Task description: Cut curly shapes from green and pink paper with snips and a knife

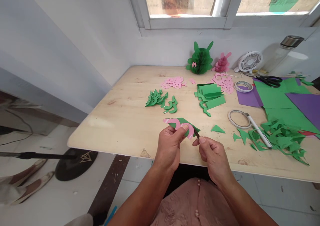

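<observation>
My left hand pinches a pink curved paper template laid over a green paper piece, holding both just above the near edge of the wooden table. Close beside it, my right hand is closed around a thin dark pencil-like tool, its tip touching the right end of the pink template. Both hands hover over my lap at the table front.
Green cut shapes, folded green strips, pink cut shapes, tape rolls, a white pen, green scraps, scissors, coloured sheets, paper rabbits, a small fan and a bottle occupy the table.
</observation>
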